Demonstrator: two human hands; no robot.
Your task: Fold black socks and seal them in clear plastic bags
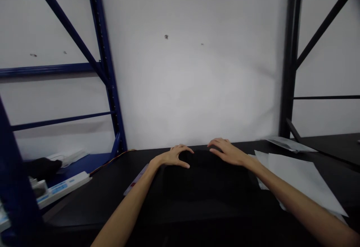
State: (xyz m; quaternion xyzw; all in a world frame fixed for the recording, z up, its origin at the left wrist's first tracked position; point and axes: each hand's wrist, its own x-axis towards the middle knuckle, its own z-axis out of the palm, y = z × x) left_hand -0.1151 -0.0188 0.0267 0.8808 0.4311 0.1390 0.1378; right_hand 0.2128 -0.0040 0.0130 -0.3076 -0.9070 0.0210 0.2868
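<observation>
Both my hands reach out over a black tabletop (208, 198), close to the wall. My left hand (176, 156) is open, its thumb and fingers curved apart with nothing between them. Facing it, a short gap away, my right hand (226, 151) is open too, thumb apart from the curled fingers and no object in it. A flat, pale purplish item with a red spot (136, 179) lies beside my left forearm, partly hidden by it. White paper sheets (300, 175) lie near my right forearm, which covers part of them.
A blue rack upright (108, 78) stands at the left, a dark upright (288, 59) at the right. On the left lie a white power strip (64, 187), a thin cable (112, 160) and a black cloth-like item (43, 168). A clear plastic sleeve (289, 144) rests at the back right.
</observation>
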